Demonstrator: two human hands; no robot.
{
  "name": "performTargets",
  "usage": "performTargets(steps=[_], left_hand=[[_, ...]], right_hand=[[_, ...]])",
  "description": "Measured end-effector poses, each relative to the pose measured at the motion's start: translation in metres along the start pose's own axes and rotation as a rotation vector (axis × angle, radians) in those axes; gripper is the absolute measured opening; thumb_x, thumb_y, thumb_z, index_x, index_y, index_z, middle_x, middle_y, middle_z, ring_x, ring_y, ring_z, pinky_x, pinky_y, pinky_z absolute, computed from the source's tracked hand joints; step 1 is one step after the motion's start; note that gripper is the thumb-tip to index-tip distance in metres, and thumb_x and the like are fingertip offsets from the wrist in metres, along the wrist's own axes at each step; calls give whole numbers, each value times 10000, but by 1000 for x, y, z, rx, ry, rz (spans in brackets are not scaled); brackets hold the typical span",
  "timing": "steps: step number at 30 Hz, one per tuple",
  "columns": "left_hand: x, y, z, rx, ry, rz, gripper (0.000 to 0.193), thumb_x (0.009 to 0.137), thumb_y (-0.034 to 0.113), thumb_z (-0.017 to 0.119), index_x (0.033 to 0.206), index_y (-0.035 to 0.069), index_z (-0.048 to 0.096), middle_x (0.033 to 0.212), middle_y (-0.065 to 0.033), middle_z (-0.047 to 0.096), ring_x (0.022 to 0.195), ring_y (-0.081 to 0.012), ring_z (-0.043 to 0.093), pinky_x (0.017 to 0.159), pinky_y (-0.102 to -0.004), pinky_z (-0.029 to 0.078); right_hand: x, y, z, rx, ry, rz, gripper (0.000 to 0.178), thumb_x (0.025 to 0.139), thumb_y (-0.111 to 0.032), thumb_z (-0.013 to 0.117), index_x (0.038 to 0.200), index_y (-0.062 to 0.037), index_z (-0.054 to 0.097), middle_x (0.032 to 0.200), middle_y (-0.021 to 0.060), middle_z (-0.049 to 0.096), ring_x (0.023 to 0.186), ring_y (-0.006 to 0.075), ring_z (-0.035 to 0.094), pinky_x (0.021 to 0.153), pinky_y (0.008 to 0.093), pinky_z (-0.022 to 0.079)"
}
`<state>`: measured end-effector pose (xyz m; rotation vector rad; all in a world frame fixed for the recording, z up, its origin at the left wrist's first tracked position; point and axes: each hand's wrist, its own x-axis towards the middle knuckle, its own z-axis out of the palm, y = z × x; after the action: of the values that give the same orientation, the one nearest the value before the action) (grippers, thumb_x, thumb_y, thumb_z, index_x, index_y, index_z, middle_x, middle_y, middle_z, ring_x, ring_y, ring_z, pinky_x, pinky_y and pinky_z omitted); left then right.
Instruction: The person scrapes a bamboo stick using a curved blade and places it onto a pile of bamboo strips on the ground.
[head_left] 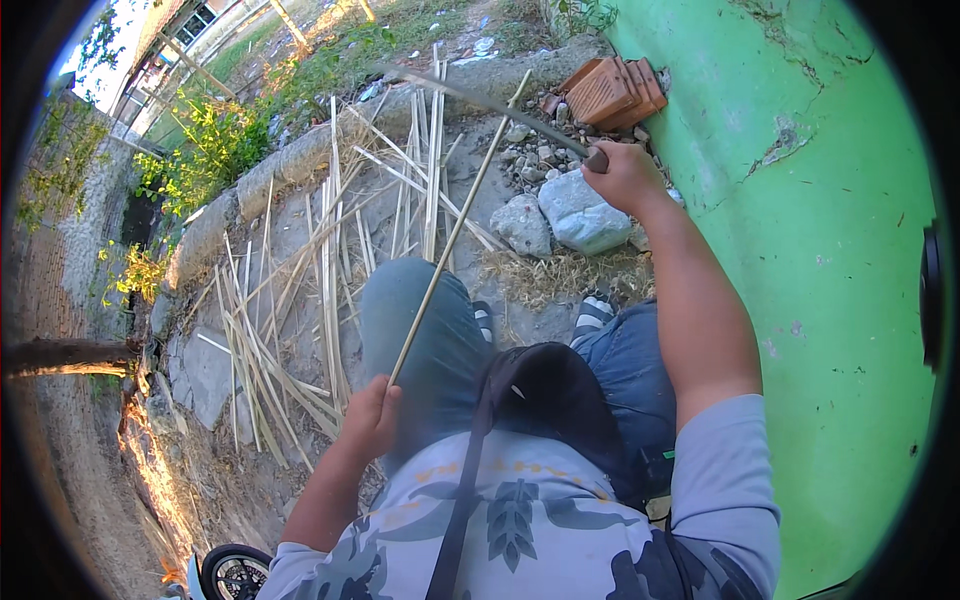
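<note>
Blurred knife (548, 130), stick (453, 240) base hidden, wheel (238, 577) cropped

Orange blocks (606, 96) beside green wall (810, 270).

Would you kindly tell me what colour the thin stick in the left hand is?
The thin stick is pale yellowish-tan; it shows in the head view.

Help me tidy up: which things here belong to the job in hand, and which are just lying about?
Job, apparently:
long-bladed knife in the right hand
thin stick in the left hand
probably the scattered pale strips

Lying about, apparently:
orange bricks
pale rocks
dry grass
</note>
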<state>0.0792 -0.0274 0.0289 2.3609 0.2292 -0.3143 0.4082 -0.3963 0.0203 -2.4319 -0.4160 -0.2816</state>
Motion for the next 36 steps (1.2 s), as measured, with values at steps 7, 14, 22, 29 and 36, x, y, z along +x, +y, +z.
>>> performTargets(steps=[7, 14, 22, 29, 36], left_hand=[[-1, 6, -6, 29, -29, 37, 266, 1036, 239, 486, 942, -3, 546, 725, -241, 568, 696, -458, 583, 625, -488, 434], [5, 31, -13, 37, -51, 52, 242, 1029, 228, 498, 992, -4, 557, 737, -244, 578, 709, -451, 590, 633, -471, 447], [19, 67, -23, -42, -171, 63, 324, 954, 293, 682, 991, -6, 562, 699, -124, 563, 623, -239, 525, 606, -390, 439], [36, 82, -23, -61, -82, 14, 382, 909, 321, 752, 938, 1, 545, 685, -75, 545, 632, -160, 488, 593, -349, 427], [51, 95, -21, -22, 21, 91, 392, 912, 334, 752, 925, 6, 539, 659, -77, 534, 598, -166, 480, 562, -351, 403]], right_hand=[[0, -24, -6, -208, -133, -216, 186, 841, -299, 662, 862, -117, 697, 822, 162, 706, 816, 387, 689, 735, 507, 548], [-3, -25, 14, -77, -72, -58, 165, 834, -283, 676, 839, -118, 692, 809, 152, 711, 791, 370, 695, 717, 504, 549], [-5, -29, 7, -78, -135, -164, 147, 838, -271, 676, 872, -135, 721, 807, 153, 706, 802, 370, 695, 722, 495, 548], [-18, -64, -5, -92, -224, -197, 161, 824, -280, 682, 869, -127, 706, 824, 129, 721, 820, 364, 704, 748, 481, 562], [-16, -67, 10, 28, -194, -246, 140, 829, -269, 663, 844, -133, 692, 786, 145, 703, 754, 378, 691, 723, 494, 556]])
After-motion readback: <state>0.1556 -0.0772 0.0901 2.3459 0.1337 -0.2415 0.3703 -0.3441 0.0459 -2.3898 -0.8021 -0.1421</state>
